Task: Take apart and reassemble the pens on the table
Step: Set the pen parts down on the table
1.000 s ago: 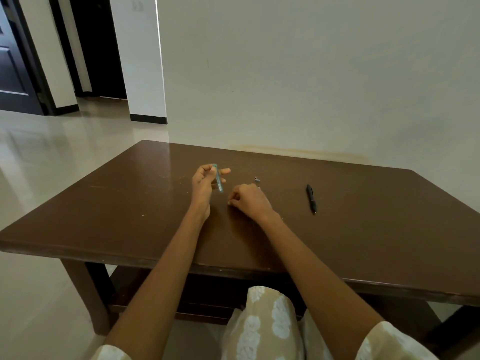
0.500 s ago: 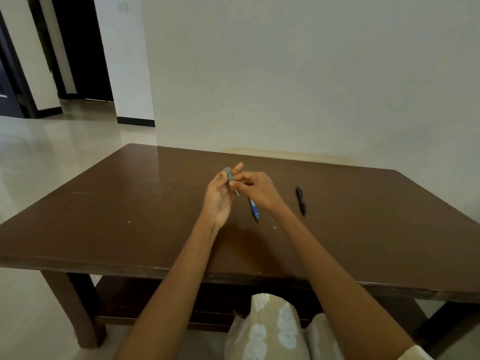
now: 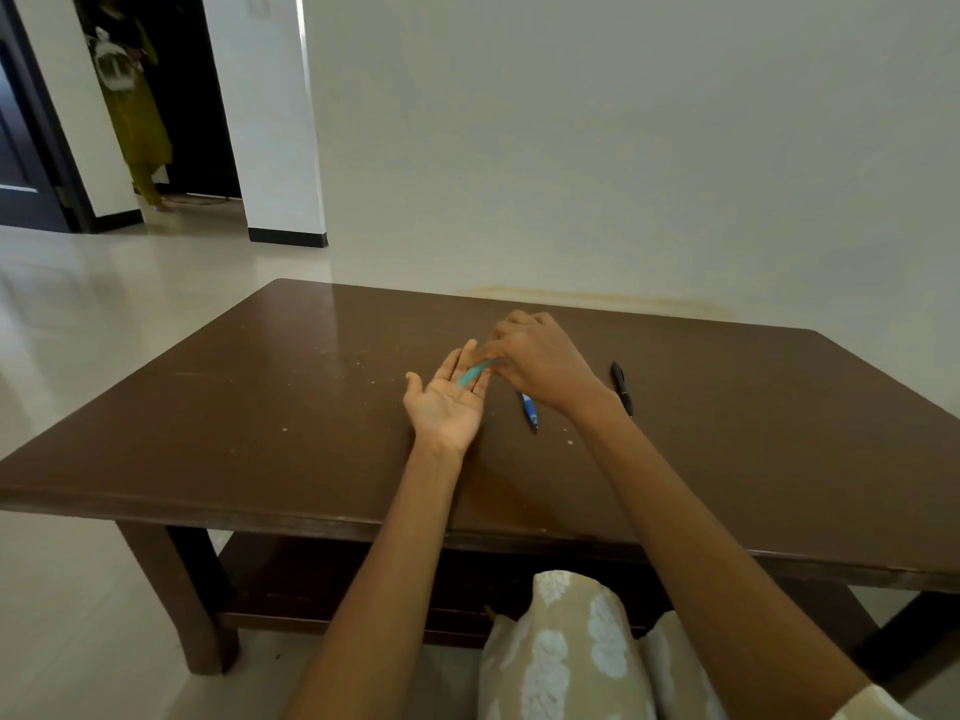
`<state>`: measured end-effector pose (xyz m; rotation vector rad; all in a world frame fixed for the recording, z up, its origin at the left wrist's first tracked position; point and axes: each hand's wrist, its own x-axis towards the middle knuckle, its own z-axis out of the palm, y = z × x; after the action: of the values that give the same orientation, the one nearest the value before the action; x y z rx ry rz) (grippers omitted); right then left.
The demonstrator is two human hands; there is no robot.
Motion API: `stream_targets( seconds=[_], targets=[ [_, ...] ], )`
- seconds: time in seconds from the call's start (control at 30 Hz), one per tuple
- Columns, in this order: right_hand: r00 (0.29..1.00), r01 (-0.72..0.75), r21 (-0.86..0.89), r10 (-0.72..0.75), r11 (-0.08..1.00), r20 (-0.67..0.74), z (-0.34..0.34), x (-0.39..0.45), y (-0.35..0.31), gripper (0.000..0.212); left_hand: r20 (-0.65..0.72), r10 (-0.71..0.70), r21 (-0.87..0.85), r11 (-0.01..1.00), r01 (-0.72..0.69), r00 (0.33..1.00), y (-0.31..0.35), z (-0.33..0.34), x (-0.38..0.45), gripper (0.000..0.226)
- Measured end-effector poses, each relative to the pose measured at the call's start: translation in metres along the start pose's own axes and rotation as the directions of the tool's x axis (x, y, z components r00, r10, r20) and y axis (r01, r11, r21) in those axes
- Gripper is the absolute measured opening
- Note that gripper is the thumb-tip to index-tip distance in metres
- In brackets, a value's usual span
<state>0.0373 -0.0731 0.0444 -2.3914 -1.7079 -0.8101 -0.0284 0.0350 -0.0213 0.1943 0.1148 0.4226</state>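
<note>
left hand (image 3: 448, 402): I see it palm up over the table (image 3: 234, 407), fingers straight and nearly flat, thumb out to the side. Nothing curled.
teal pen part (image 3: 471, 375): lies diagonally across the left fingers, near end on the finger bases, far end running up to the right hand's fingertips. Motion-blurred, so I can't tell which piece of the pen it is.
right hand (image 3: 545, 361): back of hand toward me, fingers bent down, tips meeting at the far end of the teal pen part. Reads as a pinch on that end; thumb contact is hidden behind the knuckles.
blue pen piece (image 3: 530, 410): on the table just below the right hand's wrist side, just right of the left fingers, upper end hidden under the right hand. Not touched by either hand as far as I can see.
black pen (image 3: 621, 388): whole, lying on the table to the right of the right hand, apart from it.
obstructions: right hand covers the far end of the teal part and the top of the blue piece.
background: a person (image 3: 132, 101) stands in the doorway far left, well apart from the table.
</note>
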Motion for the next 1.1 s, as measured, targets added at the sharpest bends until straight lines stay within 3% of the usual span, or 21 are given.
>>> stream_targets(
  seconds=[0.67, 0.9, 1.1],
  targets=[
    [0.999, 0.025, -0.248, -0.013, 0.968, 0.049, -0.003, 0.006, -0.017, 0.023, -0.06, -0.033, 0.021, 0.999, 0.034, 0.998, -0.001, 0.001, 0.001, 0.066],
    [1.0, -0.011, -0.217, 0.016, 0.976, 0.019, 0.002, 0.006, -0.016, 0.025, -0.058, -0.037, 0.015, 0.999, 0.038, 0.998, -0.002, 0.004, -0.003, 0.063],
    [0.994, -0.113, -0.1, 0.114, 0.989, -0.001, 0.012, 0.002, -0.007, 0.021, -0.034, -0.046, 0.007, 0.999, 0.046, 0.998, -0.002, 0.008, -0.007, 0.046]
  ],
)
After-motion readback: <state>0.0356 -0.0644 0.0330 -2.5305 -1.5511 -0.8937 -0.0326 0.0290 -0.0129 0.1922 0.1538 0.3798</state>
